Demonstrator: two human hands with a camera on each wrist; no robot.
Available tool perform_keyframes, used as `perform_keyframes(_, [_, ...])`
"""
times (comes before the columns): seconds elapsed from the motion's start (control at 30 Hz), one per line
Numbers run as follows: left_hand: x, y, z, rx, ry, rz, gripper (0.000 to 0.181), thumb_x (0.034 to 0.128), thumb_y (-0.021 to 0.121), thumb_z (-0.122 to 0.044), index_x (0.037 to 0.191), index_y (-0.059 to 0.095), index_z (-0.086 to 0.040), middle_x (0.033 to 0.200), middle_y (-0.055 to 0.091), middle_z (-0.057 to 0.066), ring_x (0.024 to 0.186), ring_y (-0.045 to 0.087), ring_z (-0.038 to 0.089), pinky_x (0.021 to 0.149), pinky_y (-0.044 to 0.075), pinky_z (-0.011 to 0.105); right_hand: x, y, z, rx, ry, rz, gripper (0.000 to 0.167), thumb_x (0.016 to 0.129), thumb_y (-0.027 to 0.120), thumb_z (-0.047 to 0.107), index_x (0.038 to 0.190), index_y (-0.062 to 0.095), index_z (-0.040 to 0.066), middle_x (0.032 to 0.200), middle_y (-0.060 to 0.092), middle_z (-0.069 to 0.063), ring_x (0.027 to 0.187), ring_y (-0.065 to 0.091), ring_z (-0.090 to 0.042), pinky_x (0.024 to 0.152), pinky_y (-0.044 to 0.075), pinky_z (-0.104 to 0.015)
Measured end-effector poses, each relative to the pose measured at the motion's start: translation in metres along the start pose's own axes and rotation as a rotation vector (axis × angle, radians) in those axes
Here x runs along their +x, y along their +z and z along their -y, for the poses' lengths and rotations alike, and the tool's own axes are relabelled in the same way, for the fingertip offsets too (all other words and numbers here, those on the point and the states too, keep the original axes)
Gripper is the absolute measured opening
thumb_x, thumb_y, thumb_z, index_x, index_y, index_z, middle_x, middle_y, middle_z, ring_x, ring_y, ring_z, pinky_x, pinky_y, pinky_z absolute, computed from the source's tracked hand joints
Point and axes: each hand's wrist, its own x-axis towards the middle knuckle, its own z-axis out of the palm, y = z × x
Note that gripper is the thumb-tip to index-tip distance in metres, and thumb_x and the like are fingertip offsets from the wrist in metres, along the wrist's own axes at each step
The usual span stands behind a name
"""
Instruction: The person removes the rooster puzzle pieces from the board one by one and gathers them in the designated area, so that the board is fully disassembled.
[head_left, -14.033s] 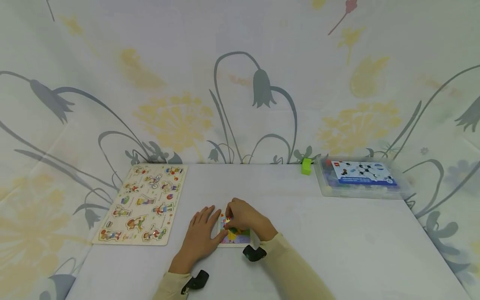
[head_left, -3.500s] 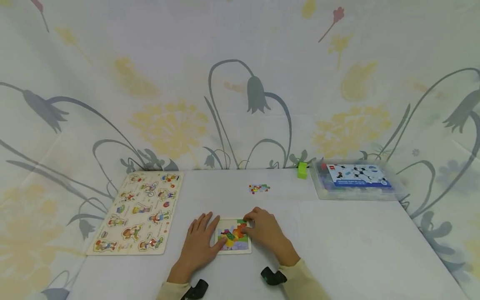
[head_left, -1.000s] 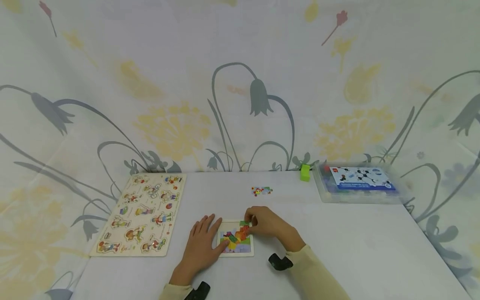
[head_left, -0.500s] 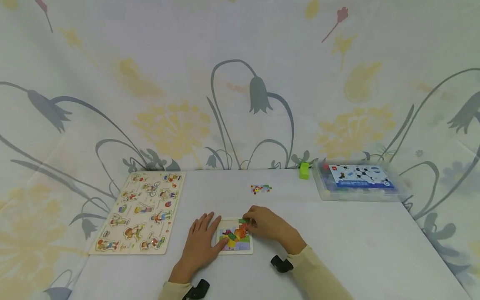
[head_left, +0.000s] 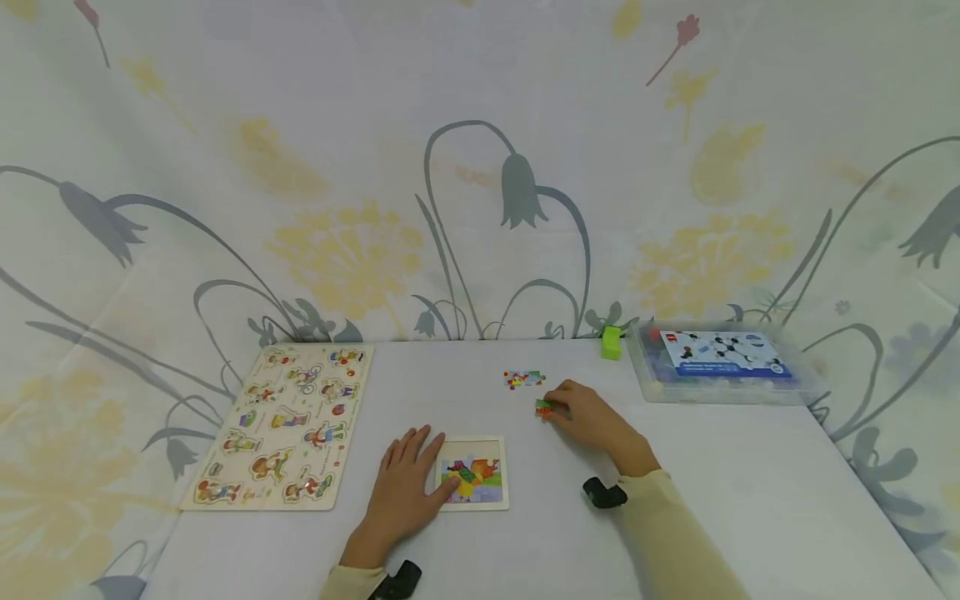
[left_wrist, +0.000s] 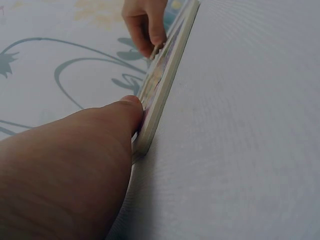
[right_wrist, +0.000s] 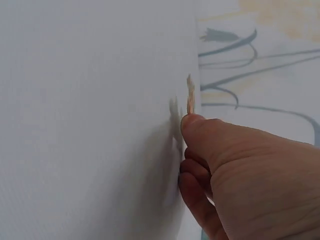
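A small jigsaw puzzle tray [head_left: 474, 446] lies at the middle front of the table, with picture pieces in its lower part and bare wood along the top. My left hand [head_left: 405, 483] rests beside it with fingers straight and spread, its thumb on the tray's left side. Up and to the right of the tray, my right hand [head_left: 592, 421] pinches a green and orange jigsaw piece [head_left: 542, 409] between thumb and fingertips. In the right wrist view this piece [right_wrist: 190, 92] is seen edge-on, just off the white surface. Several joined jigsaw pieces [head_left: 524, 379] lie farther back.
At the left lies a large wooden board [head_left: 277, 425] with picture pieces of children. A bright green block [head_left: 611, 342] stands at the back edge, beside a clear plastic case [head_left: 723, 392] with a blue and white label. Patterned cloth hangs behind the white table [head_left: 720, 500].
My right hand has lifted the green and orange piece from the tray's upper right corner and carried it right and away. Earlier, joined pieces came to lie behind the tray. The left hand stays.
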Motion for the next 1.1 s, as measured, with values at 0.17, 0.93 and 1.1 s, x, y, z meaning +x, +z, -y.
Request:
perform_keyframes(0.17, [0.000, -0.001, 0.002, 0.005, -0.002, -0.004, 0.068, 0.0944, 0.067, -0.048, 0.151, 0.051, -0.012, 0.159, 0.043, 0.015, 0.149, 0.035, 0.039, 0.122, 0.027, 0.061, 0.006, -0.013, -0.019, -0.035, 0.029, -0.007, 0.024, 0.096, 0.068, 0.008, 0.116, 0.070, -0.004, 0.107, 0.065, -0.015, 0.099, 0.064, -0.030, 0.092, 0.055, -0.049])
perform_keyframes(0.93, [-0.001, 0.003, 0.002, -0.004, 0.002, 0.000, 0.069, 0.0940, 0.068, -0.048, 0.151, 0.051, -0.012, 0.159, 0.043, 0.016, 0.149, 0.035, 0.040, 0.122, 0.027, 0.060, 0.041, -0.016, -0.041, 0.142, 0.308, 0.017, 0.032, 0.097, 0.066, 0.010, 0.128, 0.069, 0.003, 0.115, 0.065, -0.018, 0.106, 0.063, -0.030, 0.095, 0.053, -0.048])
perform_keyframes(1.1, [0.001, 0.003, 0.002, 0.002, -0.001, 0.000, 0.069, 0.0946, 0.066, -0.050, 0.151, 0.050, -0.013, 0.159, 0.042, 0.015, 0.150, 0.034, 0.040, 0.123, 0.026, 0.060, 0.039, -0.016, -0.040, 0.148, 0.299, 0.002, 0.036, 0.098, 0.066, 0.010, 0.132, 0.066, 0.002, 0.118, 0.064, -0.019, 0.107, 0.062, -0.031, 0.095, 0.053, -0.048])
